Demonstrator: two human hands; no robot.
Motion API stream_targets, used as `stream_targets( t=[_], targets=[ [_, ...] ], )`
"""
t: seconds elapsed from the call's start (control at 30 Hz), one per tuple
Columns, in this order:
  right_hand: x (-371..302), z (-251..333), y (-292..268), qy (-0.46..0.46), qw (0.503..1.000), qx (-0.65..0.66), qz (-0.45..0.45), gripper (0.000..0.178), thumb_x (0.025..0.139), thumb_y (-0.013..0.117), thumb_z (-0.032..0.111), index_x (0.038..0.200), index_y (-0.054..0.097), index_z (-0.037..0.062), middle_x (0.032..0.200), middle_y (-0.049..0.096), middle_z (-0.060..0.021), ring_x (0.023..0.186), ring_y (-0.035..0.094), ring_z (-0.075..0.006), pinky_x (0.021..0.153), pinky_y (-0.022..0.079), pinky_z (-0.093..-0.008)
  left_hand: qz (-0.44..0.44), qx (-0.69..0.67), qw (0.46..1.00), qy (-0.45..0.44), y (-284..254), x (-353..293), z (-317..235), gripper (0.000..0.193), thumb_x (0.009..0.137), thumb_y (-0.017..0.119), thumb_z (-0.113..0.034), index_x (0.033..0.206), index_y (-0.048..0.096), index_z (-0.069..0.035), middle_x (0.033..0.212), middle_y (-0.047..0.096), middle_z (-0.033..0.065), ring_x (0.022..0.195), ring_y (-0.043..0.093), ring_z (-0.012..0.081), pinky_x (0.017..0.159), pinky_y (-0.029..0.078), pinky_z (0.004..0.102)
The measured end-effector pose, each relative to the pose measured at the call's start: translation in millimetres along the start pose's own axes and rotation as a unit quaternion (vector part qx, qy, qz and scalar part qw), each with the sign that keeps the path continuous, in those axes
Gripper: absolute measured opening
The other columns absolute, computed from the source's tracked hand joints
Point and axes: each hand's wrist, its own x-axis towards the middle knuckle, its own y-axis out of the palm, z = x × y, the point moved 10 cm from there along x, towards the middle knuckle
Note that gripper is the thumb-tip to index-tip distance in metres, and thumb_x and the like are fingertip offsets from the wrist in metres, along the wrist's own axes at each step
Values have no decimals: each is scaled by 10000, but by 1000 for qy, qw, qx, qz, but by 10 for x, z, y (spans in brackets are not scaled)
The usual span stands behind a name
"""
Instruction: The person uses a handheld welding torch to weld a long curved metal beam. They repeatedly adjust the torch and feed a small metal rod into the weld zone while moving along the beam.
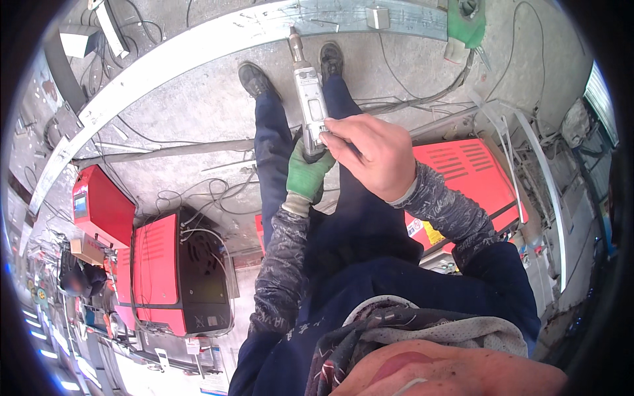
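Observation:
My left hand (308,173), in a green work glove, is closed round the handle end of a grey welding gun (310,99) with a narrow metal nozzle, which points away from me. My bare right hand (373,155) has its thumb and forefinger pinched together at the gun's right side, near its rear. Something small and silvery shows between those fingertips, too small to name. Beyond the nozzle a long pale metal beam (218,36) lies across the floor, its curve partly from the lens.
A small metal block (378,18) and a green glove (467,23) lie on the beam. Red machine cabinets stand at my left (155,264) and right (462,171). Cables (224,191) trail over the concrete floor. A person (82,277) is at the far left.

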Motion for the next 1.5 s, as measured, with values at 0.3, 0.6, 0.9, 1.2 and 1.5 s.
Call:
stream_targets(
  t=[0.3,0.6,0.9,1.2,1.5],
  targets=[
    [9,60,6,-25,1000,9,-5,255,821,812,48,1051,705,17,895,709,-97,736,700,-262,627,556,-352,12,-63,998,25,-119,93,183,417,895,821,-81,1255,613,-54,1095,707,17,960,665,101,823,566,276],
    [-75,-130,85,46,996,74,13,279,848,779,32,1102,667,1,905,711,-122,742,707,-274,628,555,-359,-2,3,1000,20,-2,-23,-40,415,896,820,-85,1251,607,-53,1086,703,15,948,664,100,814,564,270],
    [-49,-122,95,24,997,61,40,227,920,693,13,1140,638,16,956,706,-137,823,712,-304,706,557,-386,-27,26,999,-40,-23,-61,-18,393,884,756,17,1242,607,-45,1043,700,12,905,655,86,791,545,256],
    [-119,-301,211,119,963,220,103,236,1000,586,16,1233,626,20,1025,719,-142,864,737,-260,761,578,-346,-26,16,999,-12,-15,-37,-25,289,878,796,-74,1094,603,-75,837,659,-9,646,604,74,531,465,242],
    [-90,-340,264,62,965,239,90,221,1104,470,120,1249,594,10,1056,730,-118,872,744,-198,784,592,-318,-18,-9,999,-41,5,-42,-21,397,873,785,-24,1225,602,-53,1020,678,7,860,631,75,740,527,239]
  ],
)
